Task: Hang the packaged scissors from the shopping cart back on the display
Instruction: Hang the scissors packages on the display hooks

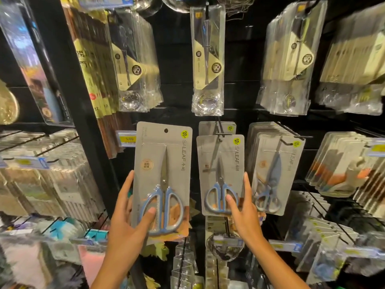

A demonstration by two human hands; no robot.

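L hand (127,213) grip curled on lower part of scissors pack (162,176), held upright, off any peg, just left of hung scissors pack (219,174). R hand (242,209) fingers straight, touching hung pack's bottom on display hook (223,133).

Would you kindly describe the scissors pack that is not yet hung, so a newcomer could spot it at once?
Start at the black display wall and drop to the row of grey scissors cards. The loose scissors pack is the leftmost card there, gripped by the left hand. Unlike the hung pack that the right hand touches, its punched hole has no hook through it.
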